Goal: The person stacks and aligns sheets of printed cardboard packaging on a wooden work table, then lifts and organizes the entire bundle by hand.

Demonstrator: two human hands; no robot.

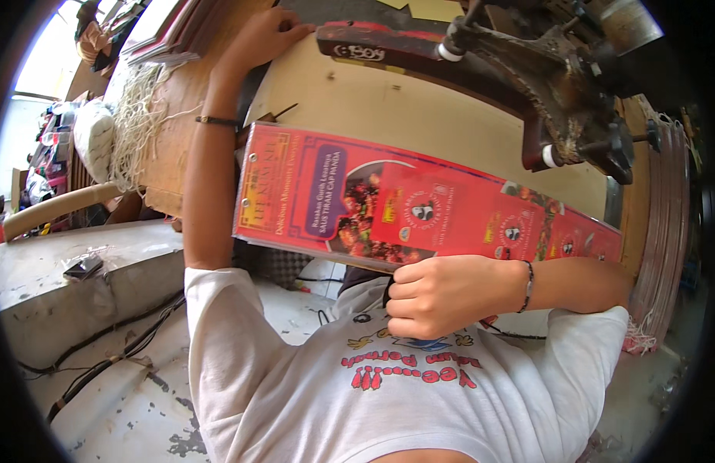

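A long red printed sheet (458,202), glossy and with metal eyelets at its left end, lies across a pale board in front of me. My left arm passes over the sheet's left end. At the far left of the board, my left hand (266,37) has its fingers curled beside a dark metal bar (380,48); what its fingertips hold, if anything, does not show. In front of my chest, at the sheet's near edge, my right hand (444,297) is closed in a fist. Something dark shows behind its fingers, too hidden to name.
A dark cast-metal machine (550,85) with white rollers stands over the board's far right. A thin spike (283,113) lies near my left forearm. White strings (137,123) hang at the left, below stacked sheets (168,29). More stacked sheets (660,224) stand at the right.
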